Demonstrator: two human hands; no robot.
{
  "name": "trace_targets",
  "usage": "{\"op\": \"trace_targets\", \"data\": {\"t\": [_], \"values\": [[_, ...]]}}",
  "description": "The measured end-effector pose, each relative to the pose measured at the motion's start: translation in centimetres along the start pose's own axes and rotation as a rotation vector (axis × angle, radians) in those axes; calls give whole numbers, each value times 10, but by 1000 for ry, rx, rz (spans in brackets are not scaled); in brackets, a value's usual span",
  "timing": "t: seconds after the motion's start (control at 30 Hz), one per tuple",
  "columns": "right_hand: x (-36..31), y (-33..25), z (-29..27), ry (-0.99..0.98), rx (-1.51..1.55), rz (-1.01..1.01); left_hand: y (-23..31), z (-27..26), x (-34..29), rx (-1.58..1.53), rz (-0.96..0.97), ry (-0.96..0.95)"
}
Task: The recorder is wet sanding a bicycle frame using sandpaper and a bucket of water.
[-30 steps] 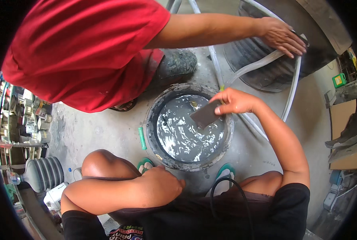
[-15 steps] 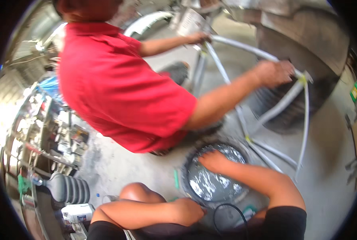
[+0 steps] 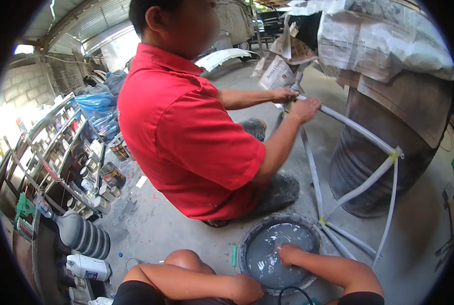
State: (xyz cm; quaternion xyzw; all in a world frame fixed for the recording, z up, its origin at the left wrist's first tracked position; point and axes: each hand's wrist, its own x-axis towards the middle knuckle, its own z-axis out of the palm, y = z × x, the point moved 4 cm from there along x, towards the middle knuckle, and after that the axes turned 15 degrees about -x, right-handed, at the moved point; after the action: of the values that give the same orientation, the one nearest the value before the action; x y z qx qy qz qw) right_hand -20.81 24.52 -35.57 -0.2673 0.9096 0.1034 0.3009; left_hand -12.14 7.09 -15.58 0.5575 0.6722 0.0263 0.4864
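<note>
A round black basin [image 3: 243, 254] of murky grey water stands on the floor before me. My right hand [image 3: 289, 254] dips into that water, its fingers hidden under the surface. Against the basin's near left side lies my left hand [image 3: 248, 290], curled down beside my knee, and its fingers are out of sight. A co-worker in a red shirt [image 3: 196, 137] crouches beyond the basin. The co-worker's hands [image 3: 303, 108] grip a pale tubular frame [image 3: 361, 131], which has yellowish joints and stands right of the basin.
At right stands a dark drum [image 3: 364, 195] with paper-covered things on top. A shelf rack [image 3: 49, 173] with several cans and bottles lines the left. Nearer are a large water jug [image 3: 84, 236], a white jerrycan [image 3: 88, 268] and a green stick [image 3: 234, 255].
The view has tilted upward. My right hand has shifted from the basin's far left toward its middle right. The co-worker's nearer hand has slid along the tube toward the other hand.
</note>
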Motion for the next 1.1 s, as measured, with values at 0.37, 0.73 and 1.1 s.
{"op": "trace_targets", "data": {"t": [0.37, 0.73, 1.1], "values": [[-96, 76, -83, 461, 1092, -42, 19, -13, -10, -37, -29, -2], [-107, 111, -55, 359, 1350, -1, 34, -19, -18, 9, -33, -73], [-120, 32, -123, 736, 414, -2, 37, -24, -28, 8, -10, -66]]}}
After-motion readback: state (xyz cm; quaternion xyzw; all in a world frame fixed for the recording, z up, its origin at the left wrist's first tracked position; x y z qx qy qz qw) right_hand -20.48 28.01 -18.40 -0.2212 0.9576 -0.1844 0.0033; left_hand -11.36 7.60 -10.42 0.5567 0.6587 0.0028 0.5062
